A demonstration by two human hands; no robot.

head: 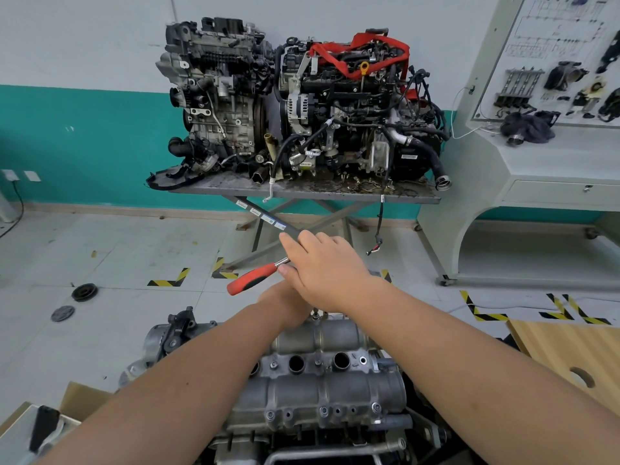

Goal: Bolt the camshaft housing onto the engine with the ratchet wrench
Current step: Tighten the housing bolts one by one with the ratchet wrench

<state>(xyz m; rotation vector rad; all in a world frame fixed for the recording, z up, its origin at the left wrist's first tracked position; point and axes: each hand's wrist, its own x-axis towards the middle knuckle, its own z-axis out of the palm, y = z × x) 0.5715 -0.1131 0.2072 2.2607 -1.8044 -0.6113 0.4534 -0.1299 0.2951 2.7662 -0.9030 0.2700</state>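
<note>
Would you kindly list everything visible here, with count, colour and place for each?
camshaft housing: one, grey metal, on the near engine, bottom centre.
ratchet wrench: one, red and black handle, chrome shank, above the housing's far end.
display engines: two, grey and black, the right one with a red strap, on the metal table by the wall.
metal table: one, grey, cross-legged.
training panel: one, pale grey, parts mounted on it, right.
pulley discs: two, black, on the floor, left.
wooden board: one, tan, with a hole, right.
cardboard box: one, brown, bottom left.
left hand: under the right, fingers hidden.
right hand: over the wrench shank, fingers about it.
</note>
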